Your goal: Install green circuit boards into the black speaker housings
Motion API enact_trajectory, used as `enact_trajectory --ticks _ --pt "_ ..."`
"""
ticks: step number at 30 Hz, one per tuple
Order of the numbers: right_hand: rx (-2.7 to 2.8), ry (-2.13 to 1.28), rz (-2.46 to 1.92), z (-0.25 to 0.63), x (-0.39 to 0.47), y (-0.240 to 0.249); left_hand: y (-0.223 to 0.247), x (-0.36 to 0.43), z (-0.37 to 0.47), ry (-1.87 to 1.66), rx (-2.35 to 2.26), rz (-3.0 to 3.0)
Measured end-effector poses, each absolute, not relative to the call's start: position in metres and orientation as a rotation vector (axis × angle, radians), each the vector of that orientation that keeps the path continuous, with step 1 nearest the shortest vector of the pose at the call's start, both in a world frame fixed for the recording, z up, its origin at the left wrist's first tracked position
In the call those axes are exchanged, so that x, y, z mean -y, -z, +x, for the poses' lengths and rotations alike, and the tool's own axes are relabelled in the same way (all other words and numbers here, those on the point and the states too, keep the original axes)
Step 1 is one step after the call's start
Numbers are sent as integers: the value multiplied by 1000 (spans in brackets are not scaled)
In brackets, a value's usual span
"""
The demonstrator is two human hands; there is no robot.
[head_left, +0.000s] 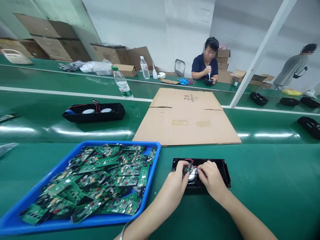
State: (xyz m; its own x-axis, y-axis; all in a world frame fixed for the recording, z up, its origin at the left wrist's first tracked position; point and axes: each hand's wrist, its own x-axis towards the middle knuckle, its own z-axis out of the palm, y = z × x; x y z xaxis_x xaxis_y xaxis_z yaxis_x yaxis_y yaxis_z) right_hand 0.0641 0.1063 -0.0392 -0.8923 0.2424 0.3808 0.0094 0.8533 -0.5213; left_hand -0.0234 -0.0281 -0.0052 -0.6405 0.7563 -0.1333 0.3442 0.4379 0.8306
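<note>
A black speaker housing (220,166) lies on the green bench in front of me, its inside facing up. Within it shows a round silver speaker (192,177), with red wires (189,160) beside it. My left hand (178,175) is closed over the housing's left half, thumb and fingers pinching a small green circuit board (187,170). From the right, my right hand (211,175) reaches in with fingertips pinched close to the board's other end. Whatever is between those fingertips is too small to make out.
A blue tray (156,166) heaped with green circuit boards (100,180) stands at left. Beyond lie a flat cardboard sheet (187,130), a black housing with two speakers (93,112) and a water bottle (122,85). A co-worker (205,65) sits across; another person (291,70) stands far right.
</note>
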Motion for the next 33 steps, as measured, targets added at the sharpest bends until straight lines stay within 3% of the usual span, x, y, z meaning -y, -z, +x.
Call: enact_trajectory --ticks 23,33 --pt "2616 -864 -334 61 -107 37 10 27 -21 -1147 -2156 1000" --pt "2563 -482 -24 64 -107 39 0 32 -25 -1119 -2123 1105"
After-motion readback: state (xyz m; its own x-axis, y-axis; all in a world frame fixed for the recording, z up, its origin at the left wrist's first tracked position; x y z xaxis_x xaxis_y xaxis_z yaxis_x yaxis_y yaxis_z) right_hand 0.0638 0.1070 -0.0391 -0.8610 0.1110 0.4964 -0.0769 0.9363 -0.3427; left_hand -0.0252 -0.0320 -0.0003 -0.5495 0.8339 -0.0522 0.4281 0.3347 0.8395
